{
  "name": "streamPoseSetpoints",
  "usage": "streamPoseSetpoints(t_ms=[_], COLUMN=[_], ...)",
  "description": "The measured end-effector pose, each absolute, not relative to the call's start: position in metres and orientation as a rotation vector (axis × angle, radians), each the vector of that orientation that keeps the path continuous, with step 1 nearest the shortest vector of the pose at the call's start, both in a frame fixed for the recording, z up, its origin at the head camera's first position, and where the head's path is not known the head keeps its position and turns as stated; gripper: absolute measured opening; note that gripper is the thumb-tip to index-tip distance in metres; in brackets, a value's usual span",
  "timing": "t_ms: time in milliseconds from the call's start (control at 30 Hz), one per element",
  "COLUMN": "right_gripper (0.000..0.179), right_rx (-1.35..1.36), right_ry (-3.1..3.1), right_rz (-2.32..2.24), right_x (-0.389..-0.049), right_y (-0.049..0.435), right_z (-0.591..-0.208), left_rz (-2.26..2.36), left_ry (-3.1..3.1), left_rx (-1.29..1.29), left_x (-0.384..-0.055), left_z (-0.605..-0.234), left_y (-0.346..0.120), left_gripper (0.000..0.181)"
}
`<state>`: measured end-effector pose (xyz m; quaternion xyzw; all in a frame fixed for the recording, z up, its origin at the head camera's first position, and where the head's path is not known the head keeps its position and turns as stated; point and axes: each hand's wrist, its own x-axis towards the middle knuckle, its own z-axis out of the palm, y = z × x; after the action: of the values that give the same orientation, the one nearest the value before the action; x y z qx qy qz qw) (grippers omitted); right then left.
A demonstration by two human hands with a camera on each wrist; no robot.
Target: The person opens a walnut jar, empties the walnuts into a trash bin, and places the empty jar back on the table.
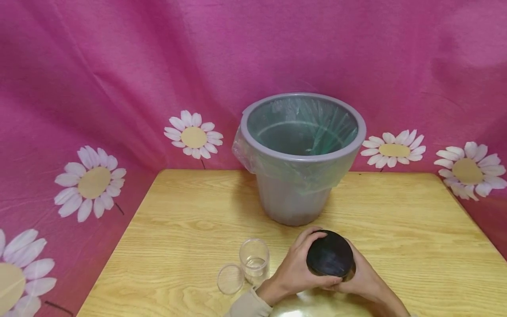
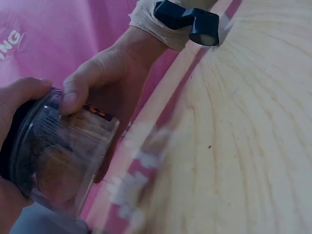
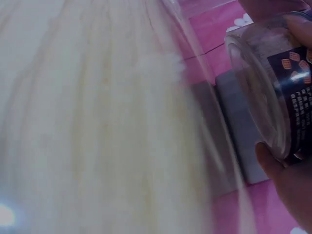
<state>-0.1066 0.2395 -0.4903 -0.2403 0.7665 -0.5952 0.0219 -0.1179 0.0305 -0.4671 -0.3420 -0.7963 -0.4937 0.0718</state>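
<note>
A clear plastic jar (image 3: 265, 73) with a black lid (image 1: 330, 254) is held in both hands above the table. My left hand (image 1: 295, 266) grips the lid end, with fingers and thumb curled round its edge. Around the clear body lies my right hand (image 1: 362, 275), its thumb on the wall in the left wrist view. A dark label (image 3: 295, 83) with small orange pictures wraps part of the jar. Something brownish shows through the wall, but I cannot tell what. The lid appears to be on the jar.
Left of the hands stands a clear cylindrical container (image 1: 255, 262), with a clear round disc (image 1: 230, 279) beside it. Behind them is a grey bin (image 1: 293, 198) lined with a thin plastic bag (image 1: 332, 136). A pink flowered cloth (image 1: 119, 66) hangs round the wooden table (image 1: 190, 211).
</note>
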Motion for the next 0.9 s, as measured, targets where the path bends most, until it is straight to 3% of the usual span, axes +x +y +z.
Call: streamPoseSetpoints(t_ms=[300,900], right_gripper=[0.126,0.105], right_rx=[-0.822,-0.972], right_ry=[2.477,2.849], right_rz=[-1.855,-1.554], right_x=[-0.101,-0.113], right_y=[0.227,0.214], right_z=[-0.467,-0.427], left_rz=[-1.588,-1.631], left_ry=[-2.268,-1.886], left_rx=[-1.035,-0.996], left_x=[-0.110,-0.119], left_z=[-0.447,-0.440], left_y=[0.026,0.023], left_gripper=[0.067,0.085])
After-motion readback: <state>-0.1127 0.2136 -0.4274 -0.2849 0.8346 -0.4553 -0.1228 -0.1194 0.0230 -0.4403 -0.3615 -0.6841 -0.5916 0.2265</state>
